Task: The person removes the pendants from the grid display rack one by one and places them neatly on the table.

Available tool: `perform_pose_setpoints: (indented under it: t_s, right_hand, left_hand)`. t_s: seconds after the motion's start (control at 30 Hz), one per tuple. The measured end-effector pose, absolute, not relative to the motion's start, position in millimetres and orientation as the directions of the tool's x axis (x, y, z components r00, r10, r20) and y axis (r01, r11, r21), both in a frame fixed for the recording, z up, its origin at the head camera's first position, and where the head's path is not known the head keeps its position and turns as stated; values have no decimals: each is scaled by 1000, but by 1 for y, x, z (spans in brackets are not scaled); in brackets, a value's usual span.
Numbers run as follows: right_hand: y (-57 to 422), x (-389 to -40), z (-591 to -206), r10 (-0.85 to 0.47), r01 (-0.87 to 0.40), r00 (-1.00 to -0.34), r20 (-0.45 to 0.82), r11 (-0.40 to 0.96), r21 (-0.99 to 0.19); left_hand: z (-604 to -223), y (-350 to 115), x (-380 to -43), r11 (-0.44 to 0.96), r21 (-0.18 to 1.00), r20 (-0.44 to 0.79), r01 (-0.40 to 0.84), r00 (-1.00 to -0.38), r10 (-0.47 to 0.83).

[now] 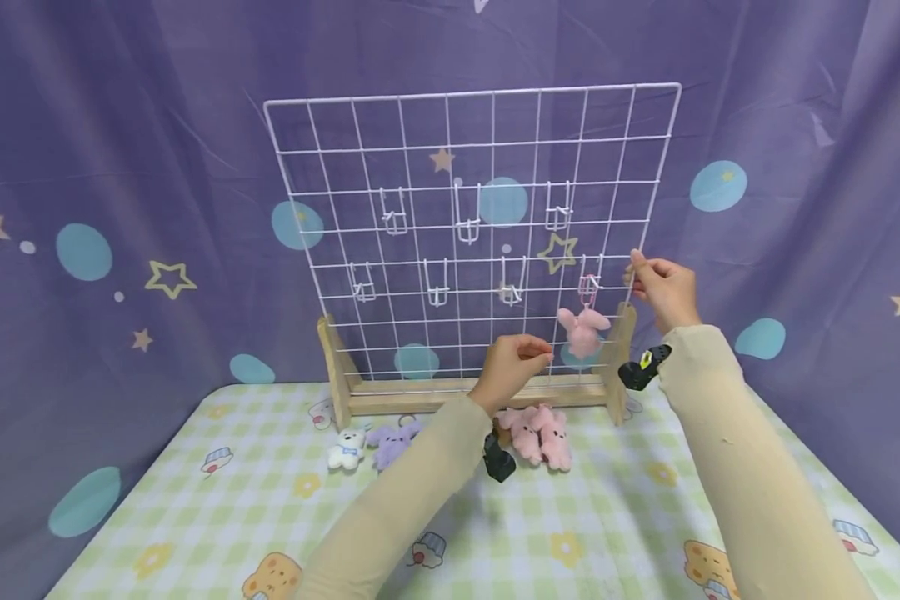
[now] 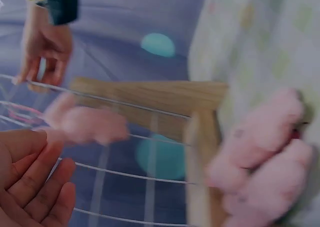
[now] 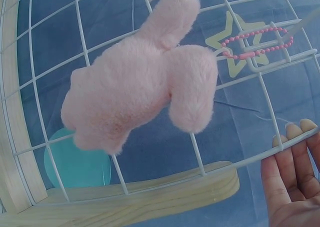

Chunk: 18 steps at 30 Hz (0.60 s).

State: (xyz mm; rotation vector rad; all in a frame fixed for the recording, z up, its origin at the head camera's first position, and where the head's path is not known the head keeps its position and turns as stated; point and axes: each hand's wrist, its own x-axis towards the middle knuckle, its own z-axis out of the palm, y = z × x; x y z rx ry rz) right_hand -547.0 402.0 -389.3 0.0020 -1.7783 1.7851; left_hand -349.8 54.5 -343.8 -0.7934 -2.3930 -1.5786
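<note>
A pink plush bunny keychain hangs by its pink bead chain from a white hook on the lower right of the white wire grid panel. My right hand grips the panel's right edge wire, thumb in front. In the right wrist view, the fingertips curl over that wire. My left hand is in front of the lower grid, left of the bunny. Its fingers are loosely bent, with nothing visible between them. The wrist view shows the thumb overlapping the bunny's ear; contact is unclear.
Several white hooks hang on the grid in two rows. A wooden base holds the panel. On the checked tablecloth lie two pink bunnies, a white bear and a purple plush, partly hidden by the left sleeve.
</note>
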Motion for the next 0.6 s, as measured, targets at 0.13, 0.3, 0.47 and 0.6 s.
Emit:
perform_pose_setpoints:
  t_s: [0.13, 0.3, 0.47, 0.6]
  right_hand:
    - [400, -544, -386, 414, -424, -811, 413, 70, -903]
    - [399, -542, -385, 413, -442, -805, 426, 61, -895]
    - [402, -545, -388, 407, -436, -811, 419, 56, -898]
    - [403, -549, -390, 404, -415, -820, 407, 72, -907]
  left_hand:
    - [-318, 56, -345, 283, 794, 451, 538, -834, 319]
    - [-294, 63, -341, 292, 798, 455, 528, -844, 284]
    - [-283, 75, -336, 318, 791, 443, 522, -848, 291]
    - [-279, 86, -333, 321, 804, 419, 501, -860, 291]
